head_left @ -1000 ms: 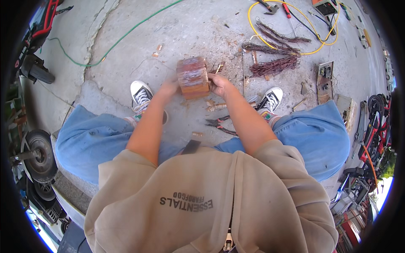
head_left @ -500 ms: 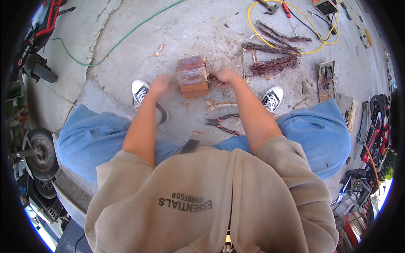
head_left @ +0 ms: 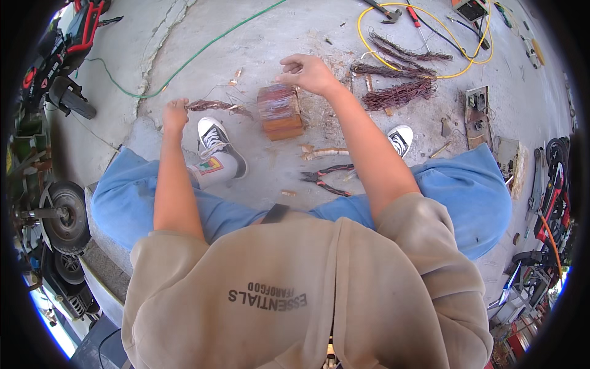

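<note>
The forearms reach forward. The left hand (head_left: 176,114) is fisted around the end of 1 wire bundle (head_left: 220,107), which trails toward 1 brown block (head_left: 279,114). The block lies just below the right hand (head_left: 309,74), half-open, apparently holding nothing. 3 dark wire clumps (head_left: 399,95) lie farther right.

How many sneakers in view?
2: left sneaker, below the wire bundle held in the left hand; right sneaker, partly hidden by the right forearm. Others could be hidden.
</note>
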The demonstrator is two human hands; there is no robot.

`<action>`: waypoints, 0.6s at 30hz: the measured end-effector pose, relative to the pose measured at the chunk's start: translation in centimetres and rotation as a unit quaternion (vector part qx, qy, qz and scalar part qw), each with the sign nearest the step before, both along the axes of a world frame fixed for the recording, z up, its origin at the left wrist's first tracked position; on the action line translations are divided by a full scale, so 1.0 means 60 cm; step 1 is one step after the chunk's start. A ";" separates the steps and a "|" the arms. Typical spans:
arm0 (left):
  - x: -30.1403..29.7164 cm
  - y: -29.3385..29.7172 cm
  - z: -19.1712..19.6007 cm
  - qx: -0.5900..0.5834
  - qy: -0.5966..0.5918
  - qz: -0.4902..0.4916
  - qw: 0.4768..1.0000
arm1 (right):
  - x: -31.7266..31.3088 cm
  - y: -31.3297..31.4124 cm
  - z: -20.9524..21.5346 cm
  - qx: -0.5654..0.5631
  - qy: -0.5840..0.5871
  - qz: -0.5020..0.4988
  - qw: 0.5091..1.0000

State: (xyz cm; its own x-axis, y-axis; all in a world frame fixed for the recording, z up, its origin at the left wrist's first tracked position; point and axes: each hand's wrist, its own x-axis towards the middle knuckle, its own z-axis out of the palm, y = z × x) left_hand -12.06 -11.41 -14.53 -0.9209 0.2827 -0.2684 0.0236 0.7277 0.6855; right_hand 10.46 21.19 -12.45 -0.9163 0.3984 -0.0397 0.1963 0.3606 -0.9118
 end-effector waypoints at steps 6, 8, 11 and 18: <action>0.148 0.163 0.367 0.146 0.223 -0.159 0.951 | -0.054 -0.149 0.117 -0.069 0.055 0.158 0.983; 0.171 0.181 0.404 0.243 0.243 -0.156 0.926 | -0.053 -0.145 0.174 -0.220 0.065 0.095 0.969; 0.176 0.216 0.330 0.491 0.100 -0.032 0.865 | -0.055 -0.104 0.225 -0.442 0.144 -0.053 0.884; 0.220 0.185 0.079 0.099 -0.137 -0.224 0.960 | 0.044 0.046 0.397 -0.476 0.415 -0.073 0.772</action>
State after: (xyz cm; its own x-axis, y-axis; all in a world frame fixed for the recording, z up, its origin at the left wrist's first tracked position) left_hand 1.15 -0.29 -9.77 -0.5983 0.7039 -0.3827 0.1031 0.5413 0.8345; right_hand 13.07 23.92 11.40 -0.7308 0.6529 0.1989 -0.6237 -0.5204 -0.5832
